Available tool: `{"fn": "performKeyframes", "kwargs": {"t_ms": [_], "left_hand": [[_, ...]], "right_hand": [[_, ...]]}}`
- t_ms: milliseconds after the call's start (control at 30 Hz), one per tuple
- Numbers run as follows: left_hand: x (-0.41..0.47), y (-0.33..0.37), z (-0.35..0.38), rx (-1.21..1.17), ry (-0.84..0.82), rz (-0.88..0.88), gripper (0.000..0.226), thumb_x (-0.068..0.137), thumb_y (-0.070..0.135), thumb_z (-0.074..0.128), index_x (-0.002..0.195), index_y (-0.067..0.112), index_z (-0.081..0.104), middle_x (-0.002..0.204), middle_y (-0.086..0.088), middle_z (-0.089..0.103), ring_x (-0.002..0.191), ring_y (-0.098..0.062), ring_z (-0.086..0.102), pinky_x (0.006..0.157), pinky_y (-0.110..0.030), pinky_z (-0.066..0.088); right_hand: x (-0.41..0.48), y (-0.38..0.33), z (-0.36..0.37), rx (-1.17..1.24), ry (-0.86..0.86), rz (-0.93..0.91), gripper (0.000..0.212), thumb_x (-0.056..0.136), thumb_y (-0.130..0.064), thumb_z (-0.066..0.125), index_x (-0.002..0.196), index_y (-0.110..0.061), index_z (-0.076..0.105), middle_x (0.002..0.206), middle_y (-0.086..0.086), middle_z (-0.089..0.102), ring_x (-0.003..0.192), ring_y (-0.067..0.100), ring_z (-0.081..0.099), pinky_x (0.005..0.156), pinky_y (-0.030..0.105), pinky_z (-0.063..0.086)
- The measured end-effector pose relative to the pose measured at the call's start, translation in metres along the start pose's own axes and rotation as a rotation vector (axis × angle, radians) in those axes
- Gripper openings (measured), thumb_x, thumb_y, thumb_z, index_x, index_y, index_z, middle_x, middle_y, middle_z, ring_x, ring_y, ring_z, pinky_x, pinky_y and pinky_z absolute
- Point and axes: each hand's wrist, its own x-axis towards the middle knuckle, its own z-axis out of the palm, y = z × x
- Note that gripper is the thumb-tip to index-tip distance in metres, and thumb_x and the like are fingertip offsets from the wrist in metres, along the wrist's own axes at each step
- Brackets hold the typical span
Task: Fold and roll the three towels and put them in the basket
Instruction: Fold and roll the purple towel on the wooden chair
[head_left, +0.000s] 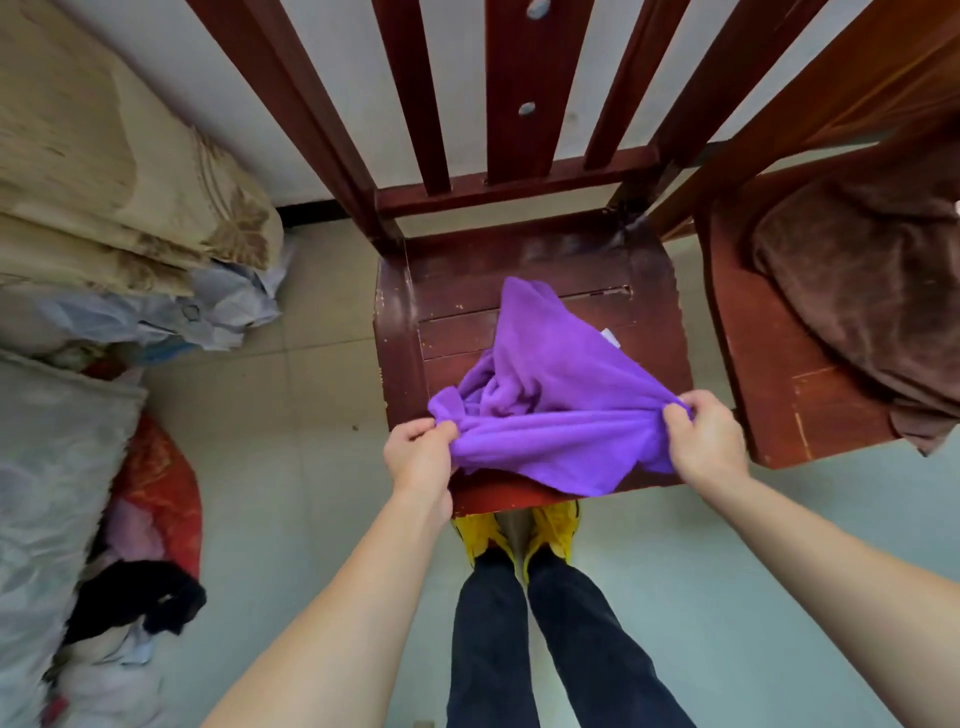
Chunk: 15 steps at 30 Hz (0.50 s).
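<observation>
Pale floor tiles (291, 395) run under a dark red wooden chair (400, 332) that stands against a white wall. On its seat lies a purple towel (550, 384) — rumpled, its far corner reaching toward the chair back, its near edge drawn tight between two grips. The left hand (418, 457) pinches the near-left corner with curled fingers and thumb; the right hand (709, 436) clutches the near-right corner the same way. Between the two grips the cloth hangs in a taut band and droops over the seat's front edge. Just beyond the right hand stands a second chair (769, 364) with a brown towel (857, 291) heaped on it. Beyond the left hand — well apart — bundles of bedding (104, 182) lie stacked on the floor. Below the grips, yellow shoes (556, 535) show under the seat.
</observation>
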Motion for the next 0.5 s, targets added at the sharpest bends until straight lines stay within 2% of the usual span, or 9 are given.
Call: {"fn": "performKeyframes", "kwargs": {"t_ms": [67,133,200,267,367,433,500], "left_hand": [[-0.007,-0.013,-0.006,0.051,-0.004,-0.036,0.027,0.079,-0.006,0.059,0.102,0.008,0.057,0.091,-0.013,0.061,0.075,-0.024,0.059,0.075,-0.041,0.054],[-0.013,-0.024,-0.011,0.109,-0.051,-0.09,0.022,0.076,-0.01,0.054,0.088,0.008,0.056,0.077,-0.011,0.056,0.063,-0.022,0.052,0.061,-0.033,0.05],[-0.017,-0.029,-0.015,0.175,-0.099,-0.13,0.018,0.073,-0.009,0.051,0.074,0.009,0.053,0.069,-0.008,0.051,0.056,-0.019,0.045,0.055,-0.027,0.04],[-0.013,-0.028,-0.018,0.149,-0.149,-0.131,0.01,0.076,0.003,0.059,0.082,0.011,0.058,0.076,-0.006,0.062,0.061,-0.02,0.056,0.057,-0.027,0.045],[0.001,-0.024,-0.018,0.088,-0.233,-0.097,0.033,0.077,0.03,0.074,0.105,0.016,0.065,0.096,-0.005,0.074,0.084,-0.022,0.07,0.071,-0.037,0.057],[0.006,-0.024,-0.011,0.106,-0.259,-0.072,0.035,0.076,0.028,0.077,0.107,0.014,0.069,0.097,-0.007,0.075,0.088,-0.024,0.071,0.077,-0.041,0.058],[0.006,-0.023,-0.002,0.09,-0.212,-0.037,0.024,0.079,0.014,0.072,0.102,0.008,0.07,0.091,-0.011,0.073,0.079,-0.025,0.068,0.07,-0.037,0.055]], "right_hand": [[-0.01,0.018,-0.001,-0.053,-0.088,0.027,0.005,0.089,-0.019,0.053,0.089,-0.016,0.057,0.092,0.02,0.066,0.091,0.039,0.061,0.07,0.036,0.038],[-0.017,0.025,0.0,-0.128,-0.215,0.081,0.002,0.088,-0.019,0.053,0.086,-0.018,0.053,0.092,0.016,0.065,0.094,0.038,0.06,0.073,0.037,0.043],[-0.018,0.022,-0.001,-0.2,-0.285,0.142,0.01,0.086,-0.018,0.054,0.096,-0.02,0.053,0.102,0.012,0.066,0.097,0.034,0.06,0.078,0.037,0.045],[-0.012,0.003,0.001,-0.161,-0.205,0.041,0.024,0.085,-0.024,0.056,0.109,-0.023,0.054,0.11,0.006,0.066,0.101,0.03,0.06,0.077,0.035,0.043],[0.0,-0.05,0.007,0.001,-0.078,-0.233,0.042,0.082,-0.046,0.059,0.12,-0.028,0.053,0.12,-0.003,0.063,0.109,0.024,0.059,0.082,0.034,0.043],[0.007,-0.083,0.017,0.034,-0.166,-0.322,0.057,0.079,-0.057,0.063,0.127,-0.029,0.051,0.127,-0.005,0.061,0.115,0.021,0.057,0.091,0.035,0.045],[0.016,-0.099,0.029,-0.093,-0.279,-0.338,0.054,0.08,-0.052,0.067,0.125,-0.025,0.056,0.125,0.001,0.063,0.117,0.027,0.057,0.092,0.037,0.046]]}}
